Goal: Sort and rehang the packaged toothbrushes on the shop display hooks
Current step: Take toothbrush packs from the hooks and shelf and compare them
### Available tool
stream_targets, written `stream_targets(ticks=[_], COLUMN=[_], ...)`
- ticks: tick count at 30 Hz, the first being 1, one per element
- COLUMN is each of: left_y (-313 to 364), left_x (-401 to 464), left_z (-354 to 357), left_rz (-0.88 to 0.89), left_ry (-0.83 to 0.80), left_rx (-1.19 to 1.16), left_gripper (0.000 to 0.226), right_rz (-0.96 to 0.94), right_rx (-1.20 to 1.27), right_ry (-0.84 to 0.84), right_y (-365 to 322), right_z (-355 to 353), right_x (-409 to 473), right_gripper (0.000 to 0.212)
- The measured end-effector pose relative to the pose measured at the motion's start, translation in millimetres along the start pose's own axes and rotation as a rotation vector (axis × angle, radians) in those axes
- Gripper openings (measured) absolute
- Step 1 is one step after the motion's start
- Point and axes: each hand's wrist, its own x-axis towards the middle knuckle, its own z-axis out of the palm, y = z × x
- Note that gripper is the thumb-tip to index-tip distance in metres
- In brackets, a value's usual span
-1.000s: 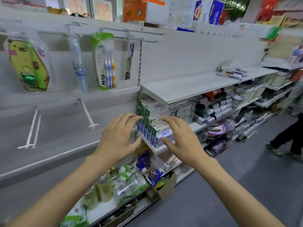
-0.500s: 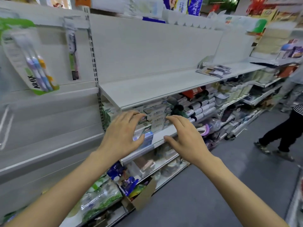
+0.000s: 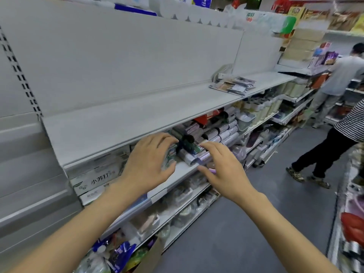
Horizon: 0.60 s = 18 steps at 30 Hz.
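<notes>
— Both hands are empty, aren't they?

— They are. The left hand (image 3: 149, 162) hangs with its fingers spread and loosely bent in front of the lower shelf, and the right hand (image 3: 222, 170) is the same just beside it; neither grips anything.

— Where are the toothbrushes, then?

— I see no display hooks from here. The only likely packs are the flat carded packets (image 3: 233, 85) lying in a heap far along the upper shelf (image 3: 137, 117), well apart from both hands. Too blurred to swear they're toothbrushes.

— So what would you do?

— Walk along, lift that heap with both hands flat underneath so the cards don't bend, and sort by pack type before hanging.

— And what's under the hands?

— Boxed toothpaste cartons (image 3: 94, 180) stacked at the left, rolled bags (image 3: 218, 133) piled at the right. The cardboard box (image 3: 151, 257) on the floor holds mixed packets.
</notes>
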Motion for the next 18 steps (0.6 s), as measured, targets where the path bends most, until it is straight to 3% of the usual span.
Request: stream_targets(ticks=[18], left_y=[-32.5], left_x=[213.6], left_z=[108.8], left_rz=[0.048], left_ry=[-0.134], left_rx=[-0.154], left_gripper=[0.052], right_rz=[-0.005], right_rx=[0.068], right_ry=[-0.042], right_y=[190.4], right_z=[13.9], right_x=[146.9], right_gripper=[0.054])
